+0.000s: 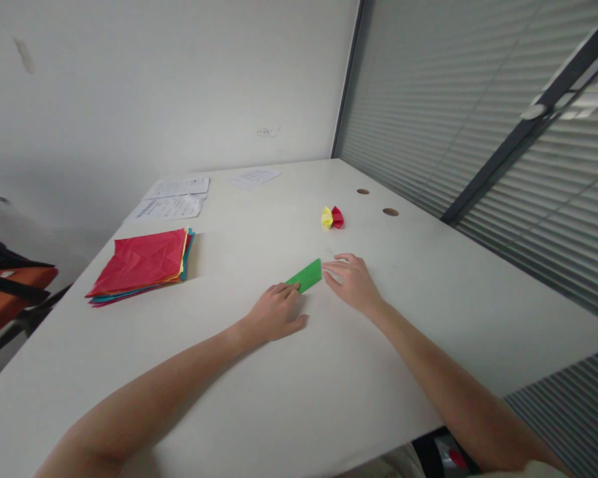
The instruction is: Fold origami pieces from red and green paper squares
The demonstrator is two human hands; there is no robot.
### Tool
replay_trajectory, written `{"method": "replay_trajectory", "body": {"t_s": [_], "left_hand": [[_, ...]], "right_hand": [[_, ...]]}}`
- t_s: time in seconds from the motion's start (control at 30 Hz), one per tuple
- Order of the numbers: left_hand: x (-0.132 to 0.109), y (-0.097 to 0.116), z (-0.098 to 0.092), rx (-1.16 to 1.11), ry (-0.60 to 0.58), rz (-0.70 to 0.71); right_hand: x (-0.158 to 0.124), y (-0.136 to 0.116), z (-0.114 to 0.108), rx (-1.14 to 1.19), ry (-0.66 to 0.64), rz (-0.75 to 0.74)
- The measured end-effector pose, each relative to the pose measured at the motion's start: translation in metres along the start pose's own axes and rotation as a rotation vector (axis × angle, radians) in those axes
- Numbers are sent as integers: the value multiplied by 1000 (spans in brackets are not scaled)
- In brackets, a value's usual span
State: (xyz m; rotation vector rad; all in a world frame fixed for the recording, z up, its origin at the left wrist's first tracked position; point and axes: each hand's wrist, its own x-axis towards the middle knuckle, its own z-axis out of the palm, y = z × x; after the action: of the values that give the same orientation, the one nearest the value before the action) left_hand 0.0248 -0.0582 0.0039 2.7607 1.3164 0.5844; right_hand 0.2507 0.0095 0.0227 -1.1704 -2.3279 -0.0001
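Note:
A folded strip of green paper lies at a slant on the white table. The fingers of my left hand rest flat on its near left end, covering that end, while the thumb is stretched out on the table. My right hand is just beyond the strip's right end, fingers apart and slightly bent, with nothing in them. Beyond my hands sit a small yellow folded paper piece and a red folded paper piece, side by side and touching.
On the left lies a stack of coloured paper sheets, red on top. Printed sheets lie behind it, with another printed sheet near the wall. Two round holes pierce the tabletop beside the window blinds. An orange chair stands left of the table.

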Motion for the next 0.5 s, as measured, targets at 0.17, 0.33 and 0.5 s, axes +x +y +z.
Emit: {"method": "replay_trajectory", "body": {"t_s": [0.17, 0.33, 0.5], "left_hand": [[1, 0, 1, -2, 15, 12], [1, 1, 0, 37, -3, 21], [-1, -1, -1, 24, 11, 8]], "right_hand": [[-3, -31, 12, 203, -121, -278], [-5, -18, 13, 91, -155, -220], [-5, 15, 7, 19, -115, -96]]}}
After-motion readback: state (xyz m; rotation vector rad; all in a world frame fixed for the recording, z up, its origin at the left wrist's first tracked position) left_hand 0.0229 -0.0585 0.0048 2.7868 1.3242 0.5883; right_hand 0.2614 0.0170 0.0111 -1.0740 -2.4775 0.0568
